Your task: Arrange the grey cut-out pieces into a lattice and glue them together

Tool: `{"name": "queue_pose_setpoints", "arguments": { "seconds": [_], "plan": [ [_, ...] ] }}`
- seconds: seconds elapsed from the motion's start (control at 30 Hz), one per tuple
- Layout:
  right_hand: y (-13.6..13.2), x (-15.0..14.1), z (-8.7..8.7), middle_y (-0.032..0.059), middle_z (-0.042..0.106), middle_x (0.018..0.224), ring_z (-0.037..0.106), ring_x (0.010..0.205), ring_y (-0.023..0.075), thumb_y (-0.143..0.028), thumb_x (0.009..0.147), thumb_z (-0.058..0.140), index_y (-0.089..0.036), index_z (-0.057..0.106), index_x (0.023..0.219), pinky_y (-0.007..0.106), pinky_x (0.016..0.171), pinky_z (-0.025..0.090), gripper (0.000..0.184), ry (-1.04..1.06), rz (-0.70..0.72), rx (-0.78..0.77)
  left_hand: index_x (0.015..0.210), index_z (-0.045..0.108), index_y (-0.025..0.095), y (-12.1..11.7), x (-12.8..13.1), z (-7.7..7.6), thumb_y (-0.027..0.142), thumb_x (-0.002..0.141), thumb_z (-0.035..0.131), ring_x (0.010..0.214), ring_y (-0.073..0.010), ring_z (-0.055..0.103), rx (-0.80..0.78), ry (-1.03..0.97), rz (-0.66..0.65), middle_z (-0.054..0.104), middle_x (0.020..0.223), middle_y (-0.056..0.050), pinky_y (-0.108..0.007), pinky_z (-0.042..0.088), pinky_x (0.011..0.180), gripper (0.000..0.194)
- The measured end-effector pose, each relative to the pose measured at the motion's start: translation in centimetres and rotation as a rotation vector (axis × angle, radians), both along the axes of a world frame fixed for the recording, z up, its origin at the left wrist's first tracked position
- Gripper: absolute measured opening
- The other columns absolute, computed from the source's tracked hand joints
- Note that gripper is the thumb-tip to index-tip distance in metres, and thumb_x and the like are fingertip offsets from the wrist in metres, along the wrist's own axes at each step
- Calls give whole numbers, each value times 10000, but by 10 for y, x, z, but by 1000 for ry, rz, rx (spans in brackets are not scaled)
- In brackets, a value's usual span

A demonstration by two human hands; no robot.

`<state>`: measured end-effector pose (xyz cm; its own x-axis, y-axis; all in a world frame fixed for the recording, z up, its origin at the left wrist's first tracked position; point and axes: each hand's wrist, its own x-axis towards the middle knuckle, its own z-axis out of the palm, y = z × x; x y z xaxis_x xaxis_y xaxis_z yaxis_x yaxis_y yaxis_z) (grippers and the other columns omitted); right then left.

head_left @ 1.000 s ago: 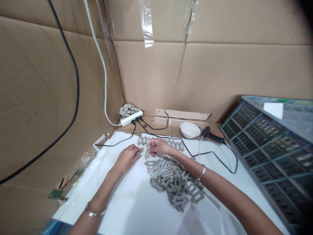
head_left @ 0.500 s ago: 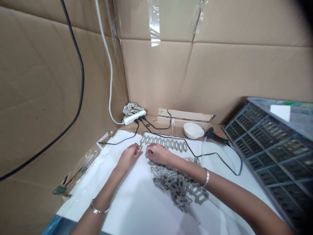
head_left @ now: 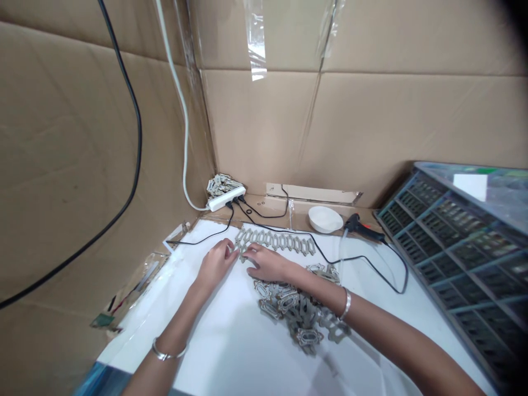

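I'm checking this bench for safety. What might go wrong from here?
The thin black cord passes close to the row of gray pieces; a tug might disturb them. The right forearm crosses over the loose pile, so its bracelet could catch a piece.

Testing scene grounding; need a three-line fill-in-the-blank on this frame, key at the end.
1. The left hand and right hand are nearest the ____ end of the row of gray pieces.
2. Black plugs sit in the white ____.
3. The glue gun lies to the ____ of the white bowl.

Missing: left; power strip; right.
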<state>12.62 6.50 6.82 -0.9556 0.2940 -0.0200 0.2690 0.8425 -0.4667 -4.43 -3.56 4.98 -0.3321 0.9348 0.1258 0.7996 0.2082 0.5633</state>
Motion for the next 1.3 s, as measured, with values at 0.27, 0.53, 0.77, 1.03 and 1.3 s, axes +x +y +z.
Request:
{"name": "queue_pose_setpoints", "arguments": {
  "seconds": [0.27,0.53,0.77,1.03,1.3],
  "plan": [
    [9,30,21,104,573,1179,600,879,178,-293,889,541,-179,599,1216,307,850,467,350,130,-124,-91,909,573,222,-5,12,14,365,939,474,690,-168,565,93,42,-16,601,761,4,-272,395,662,176],
    [16,77,33,76,657,993,603,825,183,-209,822,575,-181,684,1068,266,743,437,270,-110,-104,-115,1037,593,205,-14,58,9,372,929,551,920,-211,570,147,168,-715,630,983,-56,-328,416,801,203],
    [16,84,28,69,584,1056,584,867,179,-158,743,606,-208,650,1115,267,760,425,378,-204,-24,-131,1053,580,210,-16,63,5,352,883,627,944,-210,548,97,126,-778,602,1017,-53,-330,402,816,226],
    [18,84,25,66,570,1123,589,902,198,-195,683,704,-223,547,1236,270,728,425,576,-284,-18,-181,1223,547,253,-16,65,8,626,669,759,1124,-288,482,31,62,-744,549,1245,-85,-407,355,956,701],
    [20,83,25,53,569,1061,583,789,175,-242,690,696,-230,603,1098,256,619,372,418,-372,-22,-100,1266,514,200,-14,75,-3,658,692,721,1087,-299,505,-8,113,-767,555,1246,-121,-426,392,924,763]
  ]
}}
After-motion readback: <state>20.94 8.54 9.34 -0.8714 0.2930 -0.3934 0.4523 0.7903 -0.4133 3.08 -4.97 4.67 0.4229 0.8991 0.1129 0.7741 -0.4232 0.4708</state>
